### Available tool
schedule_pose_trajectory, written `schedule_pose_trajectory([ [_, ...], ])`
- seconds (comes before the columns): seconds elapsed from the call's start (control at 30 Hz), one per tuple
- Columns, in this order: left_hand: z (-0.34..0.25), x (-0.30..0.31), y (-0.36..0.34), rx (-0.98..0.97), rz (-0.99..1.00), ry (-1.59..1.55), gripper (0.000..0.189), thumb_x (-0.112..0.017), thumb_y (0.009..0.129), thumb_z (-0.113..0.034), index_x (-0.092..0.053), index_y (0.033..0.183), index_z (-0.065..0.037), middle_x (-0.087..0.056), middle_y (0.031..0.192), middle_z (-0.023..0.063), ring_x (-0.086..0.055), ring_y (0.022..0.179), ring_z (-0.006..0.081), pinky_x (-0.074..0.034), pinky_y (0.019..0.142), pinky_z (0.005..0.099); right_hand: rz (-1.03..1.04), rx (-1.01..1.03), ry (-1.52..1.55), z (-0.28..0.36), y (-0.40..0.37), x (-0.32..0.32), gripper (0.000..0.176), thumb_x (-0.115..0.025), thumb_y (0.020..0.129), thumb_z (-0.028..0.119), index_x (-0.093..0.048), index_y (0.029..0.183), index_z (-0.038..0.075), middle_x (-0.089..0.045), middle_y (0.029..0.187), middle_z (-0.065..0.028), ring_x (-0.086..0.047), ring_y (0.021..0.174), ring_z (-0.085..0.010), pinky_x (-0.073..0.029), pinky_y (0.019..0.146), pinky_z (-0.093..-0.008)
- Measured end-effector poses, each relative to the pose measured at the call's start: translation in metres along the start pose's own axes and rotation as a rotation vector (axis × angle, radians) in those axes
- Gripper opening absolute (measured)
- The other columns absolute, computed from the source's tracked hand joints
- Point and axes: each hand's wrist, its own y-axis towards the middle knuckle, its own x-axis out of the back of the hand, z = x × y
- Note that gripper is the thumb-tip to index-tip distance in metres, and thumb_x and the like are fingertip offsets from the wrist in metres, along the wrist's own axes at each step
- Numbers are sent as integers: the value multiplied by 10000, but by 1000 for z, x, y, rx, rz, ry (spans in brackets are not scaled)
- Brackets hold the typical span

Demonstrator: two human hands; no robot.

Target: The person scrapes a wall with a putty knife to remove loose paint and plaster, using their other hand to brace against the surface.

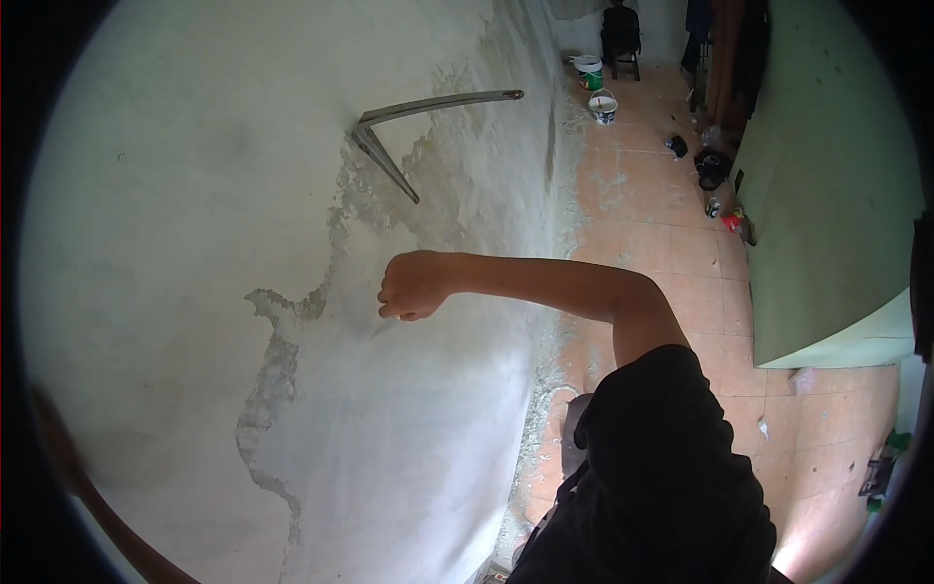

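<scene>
My right hand [416, 285] is closed in a fist close to the pale plastered wall [409, 438]. A thin, pale, blade-like tool [383, 329] shows faintly below the fingers; the fist hides the rest of it. At the far left edge, my left hand [56, 443] is raised by the wall, dark and blurred, its fingers not readable. Around and above the right hand, rough grey patches [268, 389] show where the surface layer is gone. A metal bracket [438, 101] sticks out of the wall above the right hand.
Crumbled debris [545, 389] lies along the wall's foot on the tiled floor [671, 243]. Two buckets [588, 73] [603, 107] and a dark-covered chair [621, 39] stand at the far end. Black items [713, 167] lie beside the large pale green panel [837, 195] at right.
</scene>
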Motion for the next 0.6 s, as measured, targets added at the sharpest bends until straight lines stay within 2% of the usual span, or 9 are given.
schedule_pose_trajectory([
  [0.07,2,-2,-1,-53,-40,-6,605,-555,891,-430,-404,1329,-42,-466,1303,146,-452,1181,303,-345,950,494,53,62,3,6,3,-10,144,-575,830,232,-593,802,92,-624,730,-52,-641,707,-264,-488,579,-412],
  [0.2,2,-2,-2,-34,-3,23,607,-550,888,-438,-409,1326,-42,-465,1308,144,-449,1184,301,-347,947,494,75,110,95,27,0,-33,145,-579,819,233,-587,814,89,-629,747,-61,-643,724,-282,-492,593,-424],
  [0.3,-1,0,-3,-11,-30,-29,603,-550,888,-434,-410,1326,-44,-466,1308,142,-446,1187,299,-344,949,493,223,-30,208,41,-15,-63,194,-614,802,280,-595,870,100,-639,804,-79,-642,793,-295,-491,667,-444],
  [0.37,0,0,-2,-1,3,-16,603,-559,881,-426,-410,1326,-48,-463,1312,140,-446,1179,296,-345,941,491,185,-137,260,51,-40,-89,205,-598,849,294,-593,899,96,-628,813,-80,-643,735,-286,-495,620,-436],
  [0.43,-2,2,-3,15,43,-33,637,-534,892,-459,-382,1354,-48,-446,1336,152,-422,1219,311,-321,978,511,106,-370,394,70,-81,-124,229,-620,855,314,-602,953,108,-626,881,-70,-645,742,-277,-504,638,-429],
  [0.47,-1,2,-3,22,77,-63,671,-508,903,-493,-355,1382,-49,-429,1361,164,-398,1259,327,-297,1014,531,72,-553,433,85,-107,-141,234,-640,852,316,-623,979,120,-624,920,-62,-646,762,-269,-516,665,-413],
  [0.53,17,-10,-1,42,116,38,681,-496,892,-534,-382,1375,-67,-451,1351,163,-426,1244,311,-314,1014,516,20,-851,461,125,-183,-180,189,-614,867,270,-653,979,123,-636,950,-84,-643,825,-298,-519,711,-444],
  [0.57,31,-22,1,54,143,106,695,-483,880,-574,-410,1369,-86,-474,1341,162,-455,1229,295,-332,1015,501,129,-1037,435,154,-229,-186,190,-590,875,234,-651,1016,122,-633,1026,-121,-625,920,-326,-509,780,-466],
  [0.6,47,-35,4,63,170,175,711,-470,869,-615,-438,1363,-105,-496,1331,161,-484,1214,279,-349,1015,487,172,-1197,388,190,-296,-229,258,-566,882,214,-623,1112,113,-613,1122,-154,-589,1036,-329,-484,862,-473],
])
